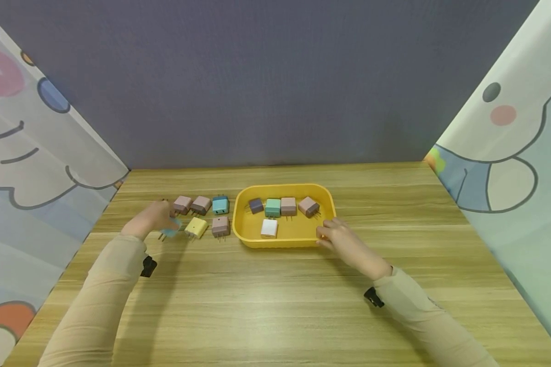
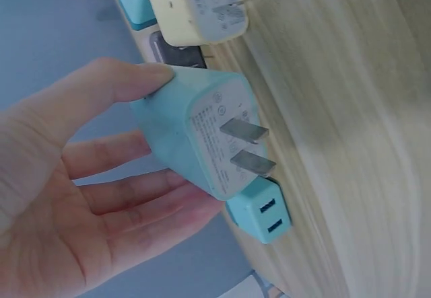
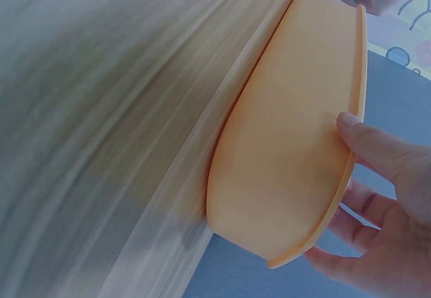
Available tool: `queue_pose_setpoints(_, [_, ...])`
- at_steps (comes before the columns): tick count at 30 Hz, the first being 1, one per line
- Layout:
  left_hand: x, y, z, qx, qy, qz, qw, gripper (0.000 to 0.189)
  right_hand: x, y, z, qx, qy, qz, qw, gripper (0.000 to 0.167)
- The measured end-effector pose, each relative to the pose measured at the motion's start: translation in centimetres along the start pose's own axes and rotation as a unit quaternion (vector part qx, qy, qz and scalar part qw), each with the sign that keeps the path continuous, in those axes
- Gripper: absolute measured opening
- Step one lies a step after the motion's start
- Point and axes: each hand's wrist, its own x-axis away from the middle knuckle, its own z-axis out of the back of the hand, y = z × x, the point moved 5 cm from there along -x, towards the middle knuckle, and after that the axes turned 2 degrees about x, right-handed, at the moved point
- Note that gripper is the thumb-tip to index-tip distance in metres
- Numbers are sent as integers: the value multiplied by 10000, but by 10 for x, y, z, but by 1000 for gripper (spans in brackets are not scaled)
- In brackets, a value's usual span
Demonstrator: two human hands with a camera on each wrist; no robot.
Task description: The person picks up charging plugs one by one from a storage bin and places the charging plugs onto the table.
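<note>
My left hand (image 1: 152, 216) pinches a light blue plug charger (image 2: 178, 126) between thumb and fingers, its two flat prongs facing away from the palm. In the left wrist view another blue charger (image 2: 259, 210) with two slots lies just beyond the fingertips, and a cream-yellow charger (image 2: 199, 9) is above. My right hand (image 1: 346, 243) grips the near right corner of a yellow tray (image 1: 284, 243), thumb outside the wall and fingers over the rim. Inside the tray lie a dark purple charger (image 1: 256, 206), a mint green one (image 1: 273, 207), a white one (image 1: 269, 228) and two pinkish ones (image 1: 288, 206).
Left of the tray, several chargers lie on the wooden table (image 1: 239, 306): pinkish ones (image 1: 220, 226), a blue one (image 1: 220, 205) and a yellow one (image 1: 196, 227). A grey panel (image 1: 275, 92) stands along the back, with printed cloth (image 1: 500, 178) at both sides.
</note>
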Motion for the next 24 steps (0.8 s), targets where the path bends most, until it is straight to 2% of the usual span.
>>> queue_pose_setpoints(4, [-1, -4, -3, 46, -42, 0, 10000, 28, 0, 0, -1, -11, -16, -4, 10000, 14])
queue_pose_setpoints(10, [-3, -7, -6, 124, -25, 47, 9999, 36, 0, 0, 0, -48, 14, -35, 10000, 14])
queue_pose_setpoints(15, [-6, -9, -9, 257, -24, 72, 9996, 16, 0, 1, -1, -12, 20, -10, 10000, 14])
queue_pose_setpoints(18, [-7, -10, -11, 284, -27, 26, 9996, 36, 0, 1, -1, 22, 21, 15, 10000, 14])
queue_pose_setpoints(20, [-8, -10, -11, 280, -24, 13, 9996, 42, 0, 1, -1, 29, 32, 27, 10000, 14])
queue_pose_setpoints(22, [-9, -11, -12, 251, -62, 72, 9996, 42, 0, 0, -1, 42, 46, 38, 10000, 14])
queue_pose_setpoints(24, [-11, -11, -12, 225, -82, 102, 9997, 35, 0, 0, -1, 42, 69, 45, 10000, 14])
